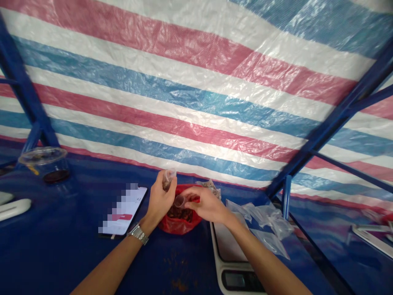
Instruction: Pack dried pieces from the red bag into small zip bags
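Observation:
My left hand [162, 191], with a metal watch on its wrist, is closed around a small clear plastic bag [168, 179] that has some brownish stuff in it. Just to the right, my right hand [204, 201] pinches a small clear plastic cup [179, 201]. The cup is over the mouth of a red plastic bag [179, 228], which stands open on the blue table. Dark brown, loose pieces [178, 213] fill the red bag; their kind cannot be made out. My hands hide part of the red bag's far rim.
A kitchen scale [233, 250] lies under my right forearm. Several empty clear zip bags [267, 221] lie beyond it, and a filled bag [211, 187] is behind my right hand. A phone [125, 215] and a plastic tub [46, 166] with dark liquid are leftward. Striped sheeting [184, 102] hangs behind.

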Demonstrator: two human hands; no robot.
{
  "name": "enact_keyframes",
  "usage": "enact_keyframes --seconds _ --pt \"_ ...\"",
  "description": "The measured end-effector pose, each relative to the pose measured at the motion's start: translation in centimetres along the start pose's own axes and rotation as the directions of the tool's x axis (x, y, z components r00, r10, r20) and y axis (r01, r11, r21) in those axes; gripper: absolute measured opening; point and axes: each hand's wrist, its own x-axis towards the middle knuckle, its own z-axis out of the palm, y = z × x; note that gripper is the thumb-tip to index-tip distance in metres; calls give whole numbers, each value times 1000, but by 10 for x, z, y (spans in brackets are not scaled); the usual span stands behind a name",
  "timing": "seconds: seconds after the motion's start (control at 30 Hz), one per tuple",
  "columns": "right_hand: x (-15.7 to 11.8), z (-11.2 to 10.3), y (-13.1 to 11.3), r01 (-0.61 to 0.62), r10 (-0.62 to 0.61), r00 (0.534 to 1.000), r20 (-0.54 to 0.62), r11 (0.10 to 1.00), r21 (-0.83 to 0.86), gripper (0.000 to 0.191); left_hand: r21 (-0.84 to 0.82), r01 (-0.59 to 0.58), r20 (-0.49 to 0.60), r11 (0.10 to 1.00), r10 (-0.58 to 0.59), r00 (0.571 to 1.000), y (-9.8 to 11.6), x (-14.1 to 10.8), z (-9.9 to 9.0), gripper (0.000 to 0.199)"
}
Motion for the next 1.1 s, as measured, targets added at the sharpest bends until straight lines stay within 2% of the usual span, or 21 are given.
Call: enact_keyframes --seconds 0.1,0.23,0.3,0.37,0.43,0.5,0.6,0.7,0.8,0.83,0.9,1.0,1.1 --pt "-10 -24 -3 54 -54 999 -1 983 177 18 46 -74 94 996 69 993 0 -1 -2 22" --pt "-10 -45 -7 100 -76 990 -121 973 206 28 162 -198 222 967 160 962 0 -6 2 27" --pt "-6 -47 -12 111 -90 984 -157 984 137 26 173 -232 266 957 181 947 2 -9 5 31" --pt "-2 -44 -20 155 -156 974 -164 988 -18 26 166 -248 296 954 192 936 3 -11 7 33" --pt "1 -39 -28 215 -244 959 -145 958 -190 32 164 -249 318 955 188 929 3 -11 8 32" --pt "3 -35 -34 260 -301 948 -106 921 -290 39 171 -244 333 955 177 926 2 -10 8 28" --pt "5 -34 -37 285 -326 942 -78 903 -323 43 177 -216 347 960 144 927 -2 -8 7 28" --pt "7 -40 -35 255 -317 934 -163 914 -317 40 192 -178 342 965 104 934 -6 -5 6 34" --pt "6 -47 -30 169 -248 944 -216 930 -325 35 208 -116 279 971 55 959 -8 -2 4 37" --pt "6 -48 -28 144 -217 958 -189 930 -337 33 203 -92 249 975 40 968 -8 -1 4 37" --pt "5 -44 -22 128 -160 986 -52 913 -388 27 172 -65 199 983 30 980 -9 0 4 35" --pt "5 -29 -12 176 -99 980 172 831 -528 20 113 -56 146 992 39 989 -10 1 5 33" --pt "7 -14 -4 180 -82 981 175 717 -674 24 108 -44 127 993 30 991 -10 0 7 33"
